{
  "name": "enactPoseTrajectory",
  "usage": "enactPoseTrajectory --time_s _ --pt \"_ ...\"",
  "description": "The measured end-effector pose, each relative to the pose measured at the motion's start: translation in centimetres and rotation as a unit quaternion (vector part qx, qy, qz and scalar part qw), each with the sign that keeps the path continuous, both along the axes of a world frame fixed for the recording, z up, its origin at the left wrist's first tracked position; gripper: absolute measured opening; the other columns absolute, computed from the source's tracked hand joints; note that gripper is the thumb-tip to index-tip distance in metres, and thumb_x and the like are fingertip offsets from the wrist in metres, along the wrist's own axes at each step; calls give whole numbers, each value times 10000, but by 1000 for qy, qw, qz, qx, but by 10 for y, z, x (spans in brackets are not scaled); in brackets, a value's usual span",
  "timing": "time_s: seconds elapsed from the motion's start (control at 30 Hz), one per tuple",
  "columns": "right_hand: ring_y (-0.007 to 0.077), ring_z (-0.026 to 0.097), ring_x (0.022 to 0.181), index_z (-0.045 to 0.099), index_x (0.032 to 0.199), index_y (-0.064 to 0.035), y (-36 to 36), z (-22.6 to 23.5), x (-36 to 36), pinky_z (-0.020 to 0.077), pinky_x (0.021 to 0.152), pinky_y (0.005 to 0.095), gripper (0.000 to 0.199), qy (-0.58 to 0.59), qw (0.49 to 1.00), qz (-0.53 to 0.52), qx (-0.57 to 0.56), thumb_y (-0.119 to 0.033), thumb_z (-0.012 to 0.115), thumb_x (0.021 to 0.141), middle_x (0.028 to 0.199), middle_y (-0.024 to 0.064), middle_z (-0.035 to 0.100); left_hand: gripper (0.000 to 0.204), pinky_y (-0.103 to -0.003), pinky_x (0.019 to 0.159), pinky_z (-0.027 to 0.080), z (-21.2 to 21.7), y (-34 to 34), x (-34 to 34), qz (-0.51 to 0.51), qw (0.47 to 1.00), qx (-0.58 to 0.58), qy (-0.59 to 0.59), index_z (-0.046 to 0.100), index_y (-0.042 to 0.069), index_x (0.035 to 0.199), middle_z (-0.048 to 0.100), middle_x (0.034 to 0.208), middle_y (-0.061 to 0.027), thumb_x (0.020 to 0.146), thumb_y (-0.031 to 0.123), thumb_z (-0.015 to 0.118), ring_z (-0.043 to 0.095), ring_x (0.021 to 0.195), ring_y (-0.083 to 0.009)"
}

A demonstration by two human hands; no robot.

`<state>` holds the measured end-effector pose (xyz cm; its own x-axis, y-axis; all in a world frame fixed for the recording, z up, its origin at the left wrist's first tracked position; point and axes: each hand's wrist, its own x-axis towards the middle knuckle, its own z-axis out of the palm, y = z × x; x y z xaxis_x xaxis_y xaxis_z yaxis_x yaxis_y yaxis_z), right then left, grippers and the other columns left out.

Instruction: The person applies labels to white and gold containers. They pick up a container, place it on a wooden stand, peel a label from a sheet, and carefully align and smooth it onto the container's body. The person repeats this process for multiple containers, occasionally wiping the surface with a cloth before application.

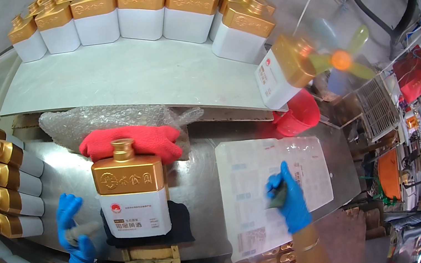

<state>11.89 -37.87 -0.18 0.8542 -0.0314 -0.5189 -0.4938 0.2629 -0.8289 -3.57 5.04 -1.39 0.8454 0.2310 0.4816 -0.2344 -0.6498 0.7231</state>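
Observation:
A flat bottle with a gold shoulder and white body (134,208) stands tilted back on a dark cloth over a small wooden support, its labelled front facing me. Beside its lower left is my left hand (74,234) in a blue glove, fingers apart, with something grey at its thumb. My right hand (291,202), gloved alike, hovers over a white sheet of labels (249,166), slightly blurred. Its fingers are bent towards the thumb, where a grey covering or piece shows; anything pinched there is too small to make out. A red cloth (130,140) lies behind the bottle.
Similar bottles (141,15) stand in rows on the white raised board (121,65); one labelled bottle (285,74) is at its right end. More bottles (21,182) lie stacked left. Bubble wrap (100,115), a red bucket (303,114) and a spinning fan (341,60) are nearby.

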Motion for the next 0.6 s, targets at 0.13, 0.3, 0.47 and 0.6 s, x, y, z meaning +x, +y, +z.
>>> enactPoseTrajectory --time_s 0.13,0.3,0.47,0.6 --pt "211 602 795 645 985 -43 -63 -26 71 468 730 302 262 -262 811 154 -501 -258 615 839 904 85 642 366 -454 1050 261 -5 3 21 69 983 -154 -66 611 69 911 485 1264 -191 928 374 408 415 1223 -317" --pt "280 584 962 548 1178 -163 -67 -11 123 466 827 355 461 -257 652 391 -597 -213 686 741 1088 80 601 369 -429 1010 316 9 3 27 52 993 -86 -57 572 22 951 470 1279 -208 942 346 394 430 1207 -323" --pt "273 587 953 562 1100 -170 -56 -4 136 468 829 348 479 -167 654 446 -588 -213 749 662 1030 58 599 461 -490 1031 280 14 3 31 47 996 -71 3 644 31 954 527 1207 -179 901 452 462 440 1191 -333" --pt "293 587 906 566 999 -138 -51 -1 138 475 780 370 416 -178 629 462 -599 -208 764 641 1002 78 595 501 -482 1031 283 28 -10 40 45 996 -53 56 641 23 1025 543 1186 -174 872 477 493 438 1194 -331"
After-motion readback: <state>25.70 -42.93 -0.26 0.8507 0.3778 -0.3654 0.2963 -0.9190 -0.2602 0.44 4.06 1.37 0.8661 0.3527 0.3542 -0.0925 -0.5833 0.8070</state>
